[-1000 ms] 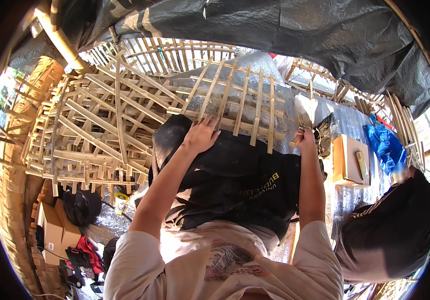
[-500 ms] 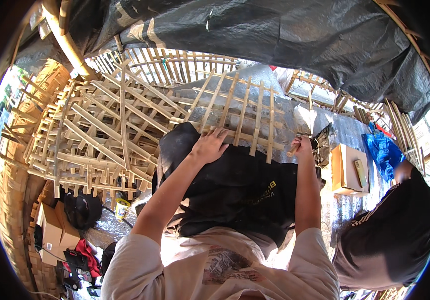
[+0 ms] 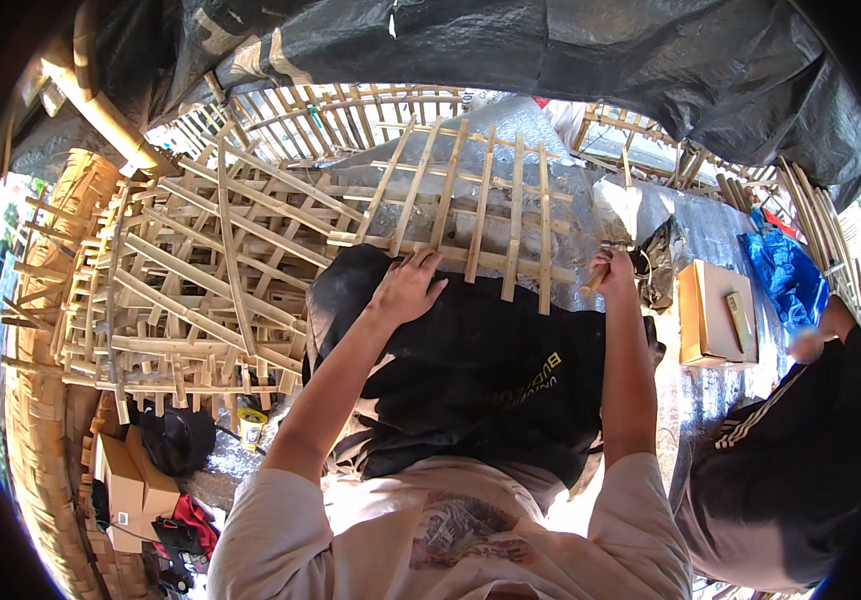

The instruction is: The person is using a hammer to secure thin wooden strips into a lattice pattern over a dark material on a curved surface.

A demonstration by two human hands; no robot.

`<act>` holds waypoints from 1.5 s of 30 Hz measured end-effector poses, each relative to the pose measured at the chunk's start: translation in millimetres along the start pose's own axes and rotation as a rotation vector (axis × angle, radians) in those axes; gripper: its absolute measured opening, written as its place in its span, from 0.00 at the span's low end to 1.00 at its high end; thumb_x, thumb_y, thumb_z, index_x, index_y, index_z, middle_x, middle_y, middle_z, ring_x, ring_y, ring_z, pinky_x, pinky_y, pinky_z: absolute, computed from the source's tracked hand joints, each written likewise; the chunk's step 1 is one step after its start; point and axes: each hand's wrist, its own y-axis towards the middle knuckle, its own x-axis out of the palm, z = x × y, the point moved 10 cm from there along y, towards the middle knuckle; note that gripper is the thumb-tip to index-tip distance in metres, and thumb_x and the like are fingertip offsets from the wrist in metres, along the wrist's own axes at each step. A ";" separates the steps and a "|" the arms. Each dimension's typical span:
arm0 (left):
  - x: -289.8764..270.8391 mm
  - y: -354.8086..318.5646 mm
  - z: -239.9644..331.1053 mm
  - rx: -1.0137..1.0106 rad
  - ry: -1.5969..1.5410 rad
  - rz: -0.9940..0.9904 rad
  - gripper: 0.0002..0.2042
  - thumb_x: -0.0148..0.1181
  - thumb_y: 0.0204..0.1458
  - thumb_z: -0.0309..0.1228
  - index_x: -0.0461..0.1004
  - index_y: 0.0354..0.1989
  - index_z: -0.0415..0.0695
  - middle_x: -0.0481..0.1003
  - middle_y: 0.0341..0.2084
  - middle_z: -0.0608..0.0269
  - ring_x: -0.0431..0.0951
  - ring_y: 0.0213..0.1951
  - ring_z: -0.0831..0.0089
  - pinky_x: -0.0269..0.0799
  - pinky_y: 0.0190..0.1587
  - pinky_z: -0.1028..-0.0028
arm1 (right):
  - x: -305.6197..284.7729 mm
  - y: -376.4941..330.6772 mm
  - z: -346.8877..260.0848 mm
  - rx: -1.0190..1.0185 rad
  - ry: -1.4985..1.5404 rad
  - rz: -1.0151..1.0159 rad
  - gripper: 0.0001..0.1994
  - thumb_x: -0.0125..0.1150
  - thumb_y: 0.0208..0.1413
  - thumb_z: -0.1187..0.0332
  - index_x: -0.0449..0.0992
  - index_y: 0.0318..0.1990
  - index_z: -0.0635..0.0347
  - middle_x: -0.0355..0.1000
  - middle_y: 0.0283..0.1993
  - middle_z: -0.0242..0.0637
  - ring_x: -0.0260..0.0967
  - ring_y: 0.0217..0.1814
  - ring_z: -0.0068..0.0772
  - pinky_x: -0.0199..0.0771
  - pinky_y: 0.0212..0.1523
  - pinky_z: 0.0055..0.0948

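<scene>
Since a second ago the left hand has slid rightward, flat with fingers spread on the bamboo lattice at frame centre; the right hand stays clenched on a wooden handle. A misjudged blow could crack a slat.

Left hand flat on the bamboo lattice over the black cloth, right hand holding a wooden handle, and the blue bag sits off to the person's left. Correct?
Not quite. The head view shows the blue bag on the person's right, beyond the right hand. The rest holds: left hand, bamboo lattice, black cloth, wooden handle.
</scene>
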 end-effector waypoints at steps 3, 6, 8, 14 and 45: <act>-0.9 0.3 2.3 0.000 0.010 0.010 0.24 0.59 0.59 0.37 0.67 0.61 0.41 0.70 0.58 0.51 0.73 0.57 0.50 0.69 0.59 0.54 | -4.8 9.0 -1.6 -0.009 0.000 -0.012 0.10 0.40 0.69 0.67 0.61 0.32 0.54 0.56 0.23 0.24 0.55 0.19 0.15 0.61 0.19 0.16; -4.4 0.6 2.8 -0.030 -0.060 0.012 0.24 0.59 0.58 0.37 0.67 0.61 0.41 0.71 0.57 0.50 0.73 0.57 0.50 0.69 0.59 0.55 | -8.7 13.9 -7.3 -0.012 -0.010 -0.017 0.10 0.41 0.69 0.66 0.63 0.34 0.57 0.57 0.23 0.24 0.55 0.20 0.15 0.61 0.19 0.16; -9.7 -4.9 -1.3 -0.013 -0.075 0.053 0.24 0.60 0.58 0.37 0.67 0.61 0.41 0.72 0.56 0.49 0.74 0.56 0.49 0.70 0.58 0.56 | -8.3 8.1 9.6 0.106 0.029 0.013 0.11 0.42 0.66 0.70 0.60 0.28 0.51 0.54 0.22 0.22 0.52 0.19 0.16 0.57 0.21 0.18; -6.3 14.5 -3.8 -0.047 -0.225 -0.037 0.22 0.59 0.59 0.37 0.70 0.59 0.41 0.73 0.54 0.45 0.75 0.53 0.47 0.72 0.56 0.58 | -10.7 1.5 3.7 0.050 0.038 -0.079 0.12 0.44 0.70 0.63 0.67 0.35 0.61 0.59 0.23 0.24 0.57 0.20 0.15 0.63 0.20 0.17; 83.0 121.7 -93.7 -0.572 -0.308 -0.135 0.37 0.52 0.59 0.37 0.43 0.67 0.20 0.71 0.51 0.32 0.75 0.53 0.38 0.72 0.57 0.54 | 44.9 -77.5 -81.6 -0.706 -1.240 0.492 0.18 0.64 0.61 0.57 0.73 0.48 0.63 0.65 0.22 0.28 0.60 0.19 0.17 0.61 0.21 0.22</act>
